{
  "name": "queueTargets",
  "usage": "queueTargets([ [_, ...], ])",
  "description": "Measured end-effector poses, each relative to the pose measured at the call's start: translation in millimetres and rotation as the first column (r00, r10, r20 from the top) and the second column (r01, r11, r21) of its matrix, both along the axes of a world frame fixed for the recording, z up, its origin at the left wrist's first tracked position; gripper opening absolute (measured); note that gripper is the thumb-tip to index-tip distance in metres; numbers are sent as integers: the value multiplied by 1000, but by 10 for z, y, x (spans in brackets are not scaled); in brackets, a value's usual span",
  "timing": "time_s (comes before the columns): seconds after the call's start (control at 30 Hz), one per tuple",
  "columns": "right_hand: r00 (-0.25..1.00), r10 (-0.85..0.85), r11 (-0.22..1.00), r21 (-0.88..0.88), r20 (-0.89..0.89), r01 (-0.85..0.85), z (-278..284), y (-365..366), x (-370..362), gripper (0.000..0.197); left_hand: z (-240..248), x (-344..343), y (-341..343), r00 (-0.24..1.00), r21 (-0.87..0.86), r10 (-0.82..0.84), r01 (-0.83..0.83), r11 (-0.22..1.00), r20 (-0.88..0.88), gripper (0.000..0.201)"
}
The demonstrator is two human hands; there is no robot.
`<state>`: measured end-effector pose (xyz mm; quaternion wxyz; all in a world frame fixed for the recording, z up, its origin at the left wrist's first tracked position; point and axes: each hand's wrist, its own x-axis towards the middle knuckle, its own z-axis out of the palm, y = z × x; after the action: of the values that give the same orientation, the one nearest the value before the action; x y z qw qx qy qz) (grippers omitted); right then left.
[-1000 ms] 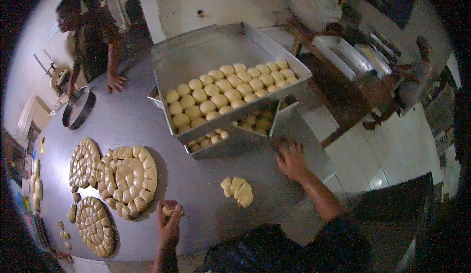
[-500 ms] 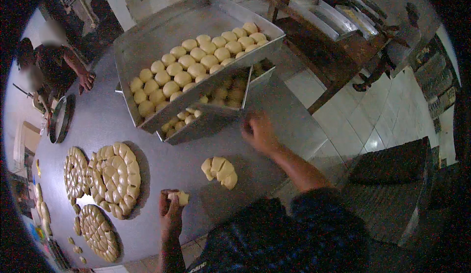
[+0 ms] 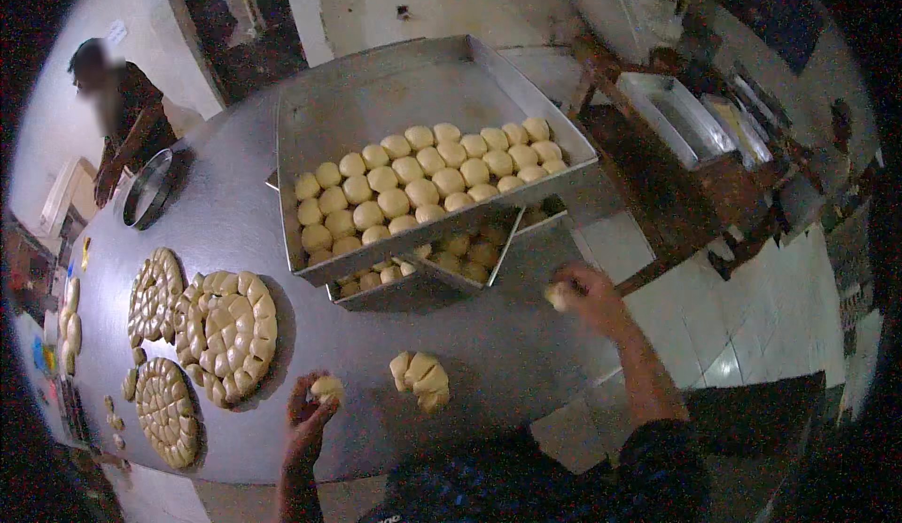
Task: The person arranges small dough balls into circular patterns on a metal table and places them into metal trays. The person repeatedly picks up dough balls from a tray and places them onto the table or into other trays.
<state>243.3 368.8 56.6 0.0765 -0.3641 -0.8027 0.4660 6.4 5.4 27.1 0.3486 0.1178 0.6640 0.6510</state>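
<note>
My left hand [image 3: 306,406] is closed round a pale piece of dough [image 3: 328,390] above the front of the metal table. Off to the right, my right hand [image 3: 594,299] pinches another small lump of dough [image 3: 560,296]; it is slightly blurred. Between the two hands lies a curved cluster of cut dough pieces [image 3: 423,379], touched by neither. Beyond them, rows of round dough balls [image 3: 410,171] fill the near part of a large metal tray [image 3: 395,77], which rests on other trays that also hold dough balls.
Left of my left hand lie big scored dough rounds [image 3: 225,335] on the table [image 3: 352,335]. A person [image 3: 122,109] stands at the far left edge beside a round sieve-like pan [image 3: 150,189]. At the far right, a wooden bench [image 3: 629,156] carries metal trays [image 3: 676,119].
My right hand has moved to the right, and a dough lump now shows in its fingers. My left hand still holds its dough piece. The view has shifted; one person now shows at far left.
</note>
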Motion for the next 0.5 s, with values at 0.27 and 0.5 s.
queueTargets([
  [0.27,624,95,747,470,-775,470,1106,1429,-1778,25,-207,435,182,993,-117,114,-114,986,-11,15],
  [0.5,664,168,954,290,-728,76,1103,226,-1568,19,97,590,363,976,-79,-7,-10,997,-217,24],
])
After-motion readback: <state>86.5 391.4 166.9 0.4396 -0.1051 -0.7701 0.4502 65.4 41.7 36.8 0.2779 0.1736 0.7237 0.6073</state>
